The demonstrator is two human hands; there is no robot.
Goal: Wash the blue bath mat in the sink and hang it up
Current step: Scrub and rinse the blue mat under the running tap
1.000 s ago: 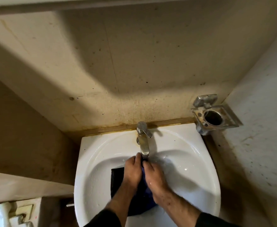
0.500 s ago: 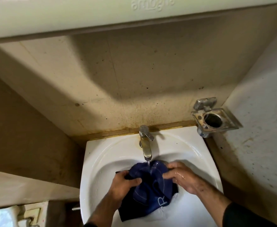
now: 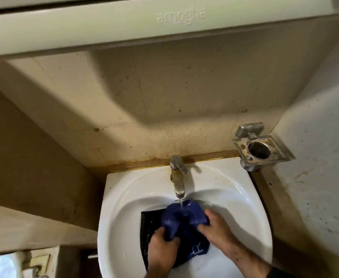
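Tap (image 3: 177, 178) overhanging basin (image 3: 124, 207); open bowl either side.

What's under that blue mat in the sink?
Under the blue mat a black layer shows at its left side, lying in the white sink. The mat and both hands cover the drain.

A small, worn home bathroom: a white ceramic wash basin (image 3: 234, 189) stands against stained beige walls (image 3: 144, 97), with a chrome tap (image 3: 177, 177) at its back edge, a chrome tumbler holder (image 3: 262, 150) mounted at its back right corner, and a plastic cabinet (image 3: 104, 27) embossed "amogha" overhead.
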